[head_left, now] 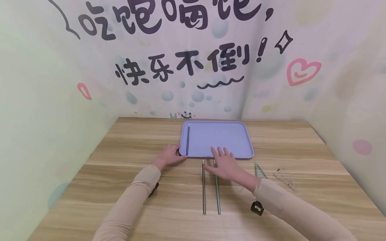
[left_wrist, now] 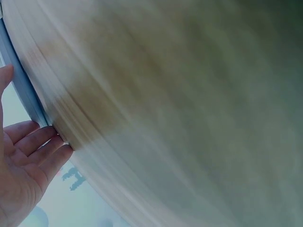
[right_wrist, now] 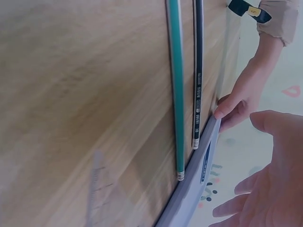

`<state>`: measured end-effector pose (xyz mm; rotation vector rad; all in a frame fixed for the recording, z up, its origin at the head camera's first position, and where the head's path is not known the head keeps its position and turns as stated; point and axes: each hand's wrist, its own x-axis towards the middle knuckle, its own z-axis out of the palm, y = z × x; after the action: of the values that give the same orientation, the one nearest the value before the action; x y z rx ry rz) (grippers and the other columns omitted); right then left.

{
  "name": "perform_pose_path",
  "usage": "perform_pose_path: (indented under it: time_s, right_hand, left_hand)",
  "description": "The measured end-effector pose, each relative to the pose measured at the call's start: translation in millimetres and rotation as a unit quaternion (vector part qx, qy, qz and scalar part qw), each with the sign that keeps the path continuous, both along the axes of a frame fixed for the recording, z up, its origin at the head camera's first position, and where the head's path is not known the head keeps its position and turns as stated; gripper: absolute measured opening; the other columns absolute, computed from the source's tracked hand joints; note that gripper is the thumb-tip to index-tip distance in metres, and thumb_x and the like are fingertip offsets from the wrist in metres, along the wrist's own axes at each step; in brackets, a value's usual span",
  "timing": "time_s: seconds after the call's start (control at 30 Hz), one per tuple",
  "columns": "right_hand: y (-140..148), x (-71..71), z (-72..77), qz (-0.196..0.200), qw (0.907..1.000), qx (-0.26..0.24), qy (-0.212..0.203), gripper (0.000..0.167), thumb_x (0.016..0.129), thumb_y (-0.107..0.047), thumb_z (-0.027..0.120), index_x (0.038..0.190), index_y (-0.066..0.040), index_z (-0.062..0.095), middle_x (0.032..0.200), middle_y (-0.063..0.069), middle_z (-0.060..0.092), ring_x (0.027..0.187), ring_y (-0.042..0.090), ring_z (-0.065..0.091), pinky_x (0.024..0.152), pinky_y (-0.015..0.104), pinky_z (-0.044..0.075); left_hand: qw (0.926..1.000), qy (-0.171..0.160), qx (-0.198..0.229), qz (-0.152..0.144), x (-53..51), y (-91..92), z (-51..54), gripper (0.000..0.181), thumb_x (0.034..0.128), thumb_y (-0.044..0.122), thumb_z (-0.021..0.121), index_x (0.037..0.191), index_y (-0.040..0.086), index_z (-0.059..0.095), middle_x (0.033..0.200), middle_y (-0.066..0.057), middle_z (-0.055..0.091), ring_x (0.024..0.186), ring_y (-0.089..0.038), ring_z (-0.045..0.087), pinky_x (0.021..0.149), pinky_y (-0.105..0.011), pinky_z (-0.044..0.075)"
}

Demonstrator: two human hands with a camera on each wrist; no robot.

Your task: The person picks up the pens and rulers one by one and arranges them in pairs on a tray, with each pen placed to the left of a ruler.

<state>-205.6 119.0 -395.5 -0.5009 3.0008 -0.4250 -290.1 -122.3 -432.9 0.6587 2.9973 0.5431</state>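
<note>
A lavender tray [head_left: 217, 137] lies at the back of the table with a black pencil [head_left: 188, 140] along its left side. My left hand [head_left: 169, 155] holds the tray's front left corner, its thumb at the front edge and its fingers by the left side. Over the tray's front edge spreads my right hand [head_left: 226, 165], fingers extended, holding nothing. In front of the tray, a second black pencil [head_left: 204, 190] and a green pencil [head_left: 217, 192] lie side by side, eraser ends toward it. The right hand partly covers the green pencil's upper end.
A clear set square [head_left: 260, 170] lies right of the pencils, partly behind the right forearm. Farther right is a transparent, ruler-like plastic piece [head_left: 284, 179]. A printed cloth [head_left: 187, 83] hangs behind the wooden table [head_left: 144, 134].
</note>
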Motion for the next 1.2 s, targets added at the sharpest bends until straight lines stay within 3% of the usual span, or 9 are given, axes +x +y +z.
perform_pose_path:
  time_s: [0.43, 0.8, 1.2]
  right_hand:
    - [18.9, 16.7, -7.7, -0.001, 0.9998, -0.018, -0.013, 0.080, 0.085, -0.050, 0.051, 0.141, 0.001, 0.024, 0.140, 0.030, 0.026, 0.127, 0.050, 0.020, 0.100, 0.062, 0.016]
    - [35.2, 20.9, -11.2, -0.004, 0.9998, -0.020, 0.002, 0.085, 0.082, -0.050, 0.057, 0.140, 0.003, 0.025, 0.137, 0.033, 0.027, 0.125, 0.053, 0.022, 0.098, 0.063, 0.018]
    - [62.2, 26.2, -15.9, -0.016, 0.9996, -0.020, 0.013, 0.088, 0.074, -0.037, 0.070, 0.131, 0.016, 0.029, 0.133, 0.036, 0.032, 0.120, 0.051, 0.032, 0.097, 0.058, 0.027]
  left_hand:
    - [1.0000, -0.001, -0.009, 0.003, -1.2, 0.8, -0.8, 0.037, 0.0780, 0.043, 0.065, 0.090, 0.010, 0.056, 0.076, -0.002, 0.057, 0.069, -0.015, 0.050, 0.064, -0.031, 0.043]
    - [0.9999, -0.004, -0.014, 0.005, 0.3, -0.5, 0.6, 0.040, 0.0789, 0.042, 0.064, 0.098, 0.008, 0.058, 0.086, -0.005, 0.061, 0.078, -0.018, 0.055, 0.074, -0.034, 0.046]
    - [1.0000, -0.002, -0.006, 0.000, 1.1, -0.1, -0.2, 0.040, 0.0788, 0.042, 0.065, 0.097, 0.007, 0.058, 0.083, -0.005, 0.060, 0.074, -0.017, 0.053, 0.072, -0.033, 0.046]
